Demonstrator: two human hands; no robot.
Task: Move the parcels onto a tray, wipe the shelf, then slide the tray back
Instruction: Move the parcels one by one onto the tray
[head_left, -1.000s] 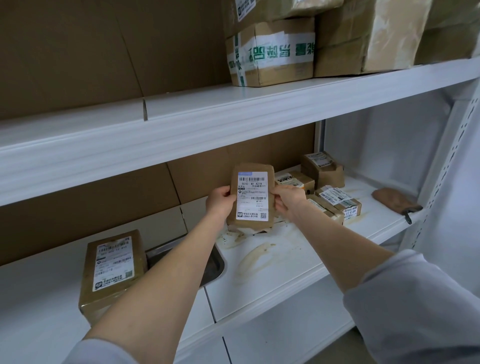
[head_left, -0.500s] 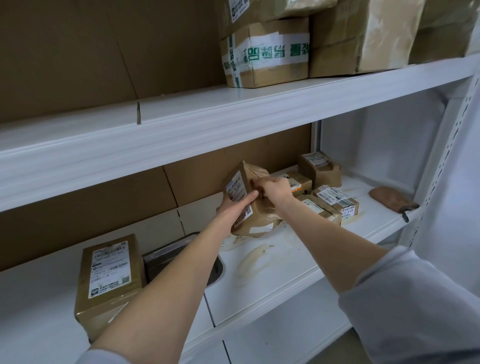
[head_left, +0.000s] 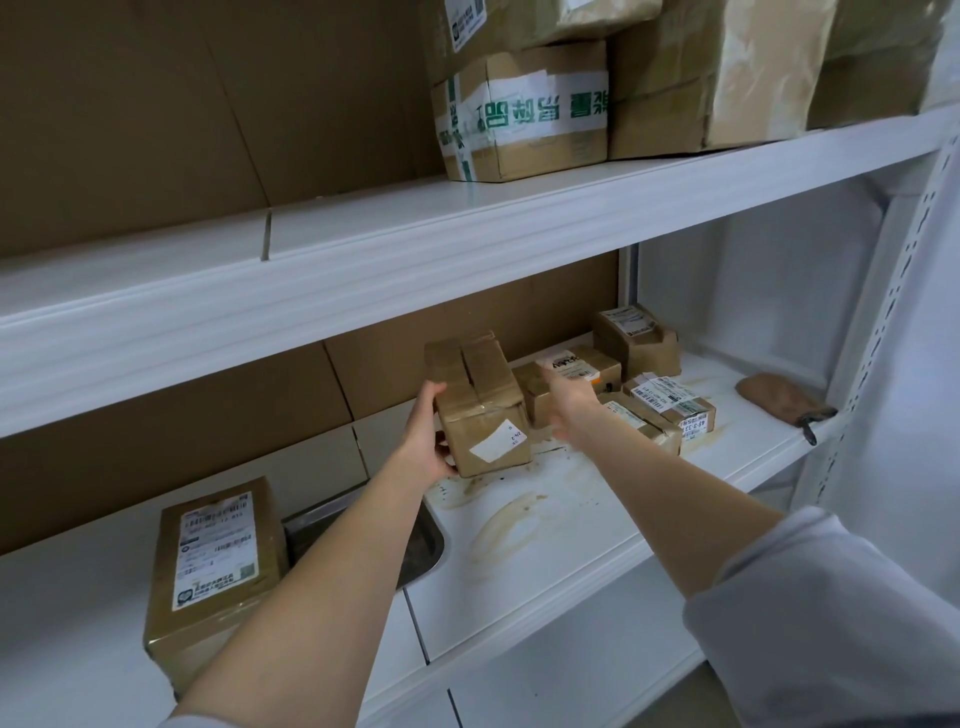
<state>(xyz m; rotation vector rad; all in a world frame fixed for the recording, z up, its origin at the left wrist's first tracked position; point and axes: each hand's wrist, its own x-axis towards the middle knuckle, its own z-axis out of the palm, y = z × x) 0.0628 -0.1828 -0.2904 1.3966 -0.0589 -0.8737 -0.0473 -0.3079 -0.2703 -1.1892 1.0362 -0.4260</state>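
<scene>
Cardboard, white paint and dull steel
The parcel (head_left: 480, 415) is matt brown cardboard, glossy where taped; the shelf (head_left: 571, 525) is smooth white-painted metal, stained brown; the tray (head_left: 423, 545) is dull grey metal.

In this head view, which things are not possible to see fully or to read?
- Tray: head view, mostly hidden by the left forearm and the large parcel; contents unseen.
- Held parcel in the left hand: sticker writing too small to read.
- Right hand: whether its fingertips touch the far parcels cannot be told; the hand itself hides them.
- Top-shelf boxes: cut off by the upper edge.
</scene>
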